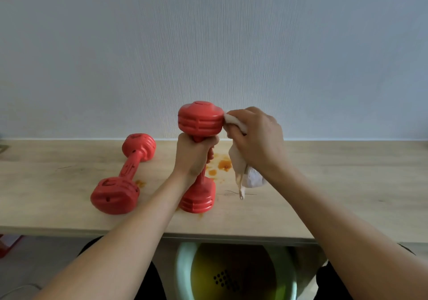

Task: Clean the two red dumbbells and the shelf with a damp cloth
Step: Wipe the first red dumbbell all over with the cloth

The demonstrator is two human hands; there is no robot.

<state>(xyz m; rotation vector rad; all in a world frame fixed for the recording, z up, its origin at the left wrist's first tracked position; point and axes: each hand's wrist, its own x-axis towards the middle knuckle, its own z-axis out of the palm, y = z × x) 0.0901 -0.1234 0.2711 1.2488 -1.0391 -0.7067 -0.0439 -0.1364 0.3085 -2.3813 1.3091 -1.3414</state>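
One red dumbbell [200, 121] stands upright on the light wooden shelf [335, 183], its lower head on the board. My left hand [193, 155] grips its handle just under the upper head. My right hand [257, 137] holds a white cloth [240, 167] and presses a fold of it against the right side of the upper head; the rest of the cloth hangs down below my palm. The second red dumbbell [125, 172] lies on its side to the left, apart from both hands.
Orange stains [223, 165] mark the shelf behind and around the upright dumbbell, and a smaller one lies beside the lying dumbbell. A pale wall rises behind the shelf. Below the front edge sits a pale green basin [183, 267] with yellowish contents.
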